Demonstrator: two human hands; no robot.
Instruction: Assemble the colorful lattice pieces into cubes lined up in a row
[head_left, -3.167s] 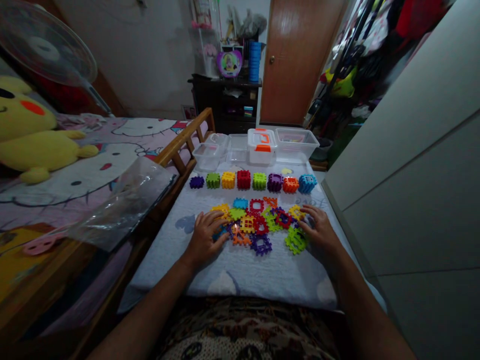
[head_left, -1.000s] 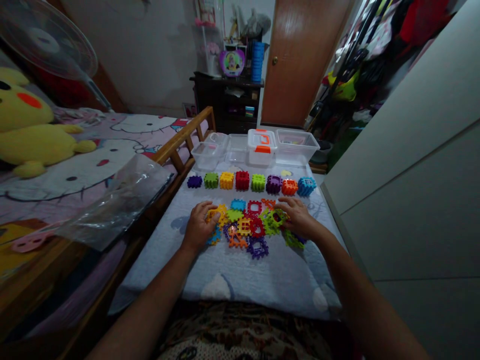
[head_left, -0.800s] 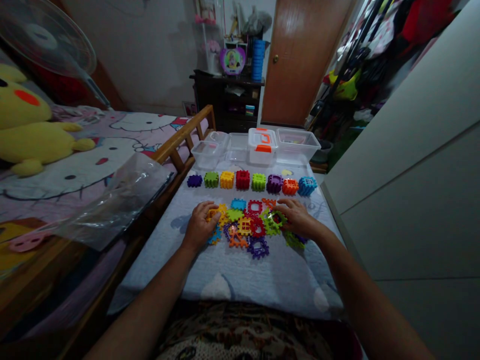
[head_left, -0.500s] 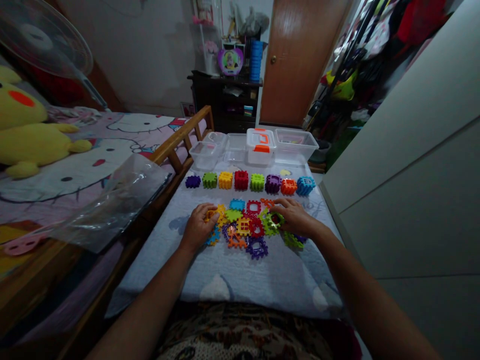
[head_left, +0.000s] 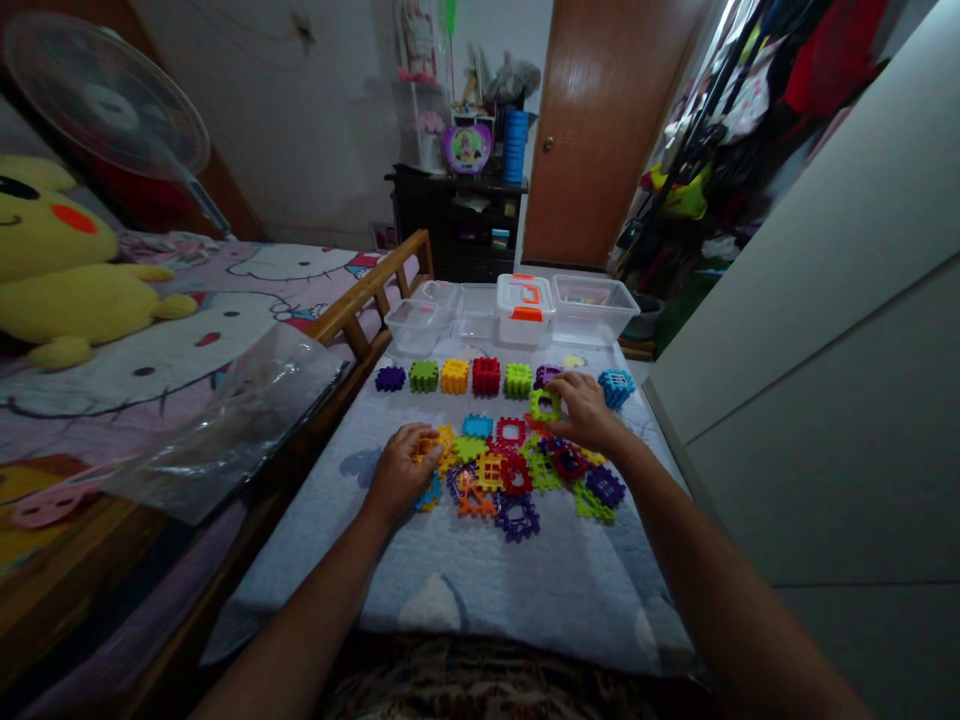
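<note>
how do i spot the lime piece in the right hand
On the cloth-covered table, find the row of coloured stacks. Just on the near side of its right half, the right hand holds a lime piece with an open middle. Other green pieces lie loose or stacked; this one alone is held.

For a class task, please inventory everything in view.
Draped table: 1, blue, centre
Notched plastic stacks: 7 visible, multicoloured, mid-table
Loose plastic pieces: many, multicoloured, before stacks
Square plastic frame: 1, lime, before stacks
Plastic containers: several, clear, far end
Wooden bed: 1, pink-bedded, left
Plush toy: 1, yellow, on bed
Plastic bag: 1, clear, bed's edge
Fan: 1, pale, back left
Cabinet: 1, dark, back
Door: 1, brown, back
Clothes: several, mixed, right
Cupboard: 1, white, right
Left hand: 1, over pieces
Right hand: 1, holding frame
</note>
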